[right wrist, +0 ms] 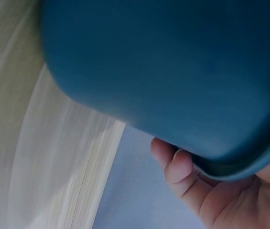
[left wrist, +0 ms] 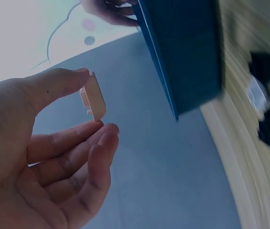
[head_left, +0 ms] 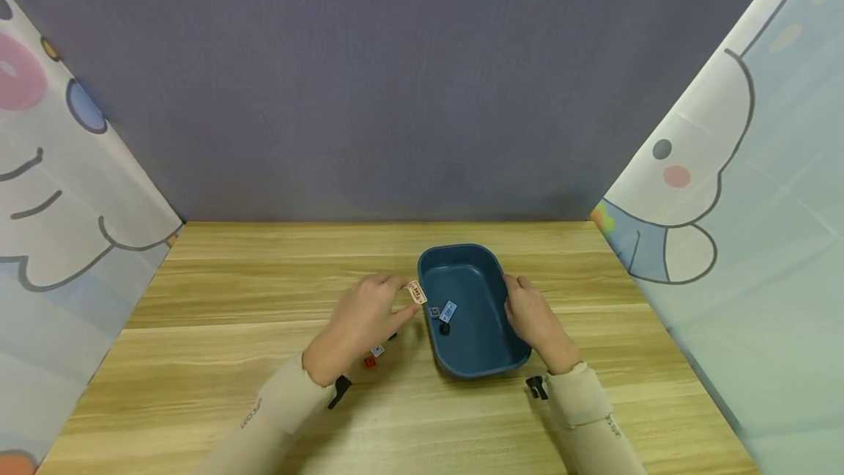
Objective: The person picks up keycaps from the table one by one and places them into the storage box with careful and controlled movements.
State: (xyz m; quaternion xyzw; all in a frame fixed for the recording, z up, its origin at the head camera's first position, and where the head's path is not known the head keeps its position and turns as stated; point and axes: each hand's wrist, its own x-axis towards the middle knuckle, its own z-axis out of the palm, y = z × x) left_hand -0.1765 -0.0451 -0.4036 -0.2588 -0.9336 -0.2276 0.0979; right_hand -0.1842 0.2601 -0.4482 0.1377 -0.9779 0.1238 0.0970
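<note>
Cream keycap-like piece (head_left: 417,292): the person's left hand (head_left: 365,314) is pinching it by its ends between thumb and fingertip, with the printed face turning up toward the head camera. In that view the piece is overlapping the left rim of the dark-blue bin (head_left: 471,358); the left wrist view is showing a gap between the two, so it is hanging just outside the bin and not yet inside.

The right hand (head_left: 535,317) is gripping the bin's right rim, its fingers curling against the outer wall below the lip. Whether the base is sitting flat on the wooden table (head_left: 250,284) cannot be told.

Inside the bin, near its left wall, a light-blue oblong piece (head_left: 448,311), a grey square piece (head_left: 434,312) and a black piece (head_left: 445,328) are lying close together. Outside, beneath the left forearm, a white piece (head_left: 377,350) and a red piece (head_left: 370,362) are lying near each other on the table, with a partly hidden black bit (head_left: 393,336) close by.

The step in hand appears to be transferring the cream piece into the bin, with the right hand steadying. The next move seems to be calling for carrying it past the left rim, then parting thumb and finger over the floor. Letting go too early would be risking a drop outside.
</note>
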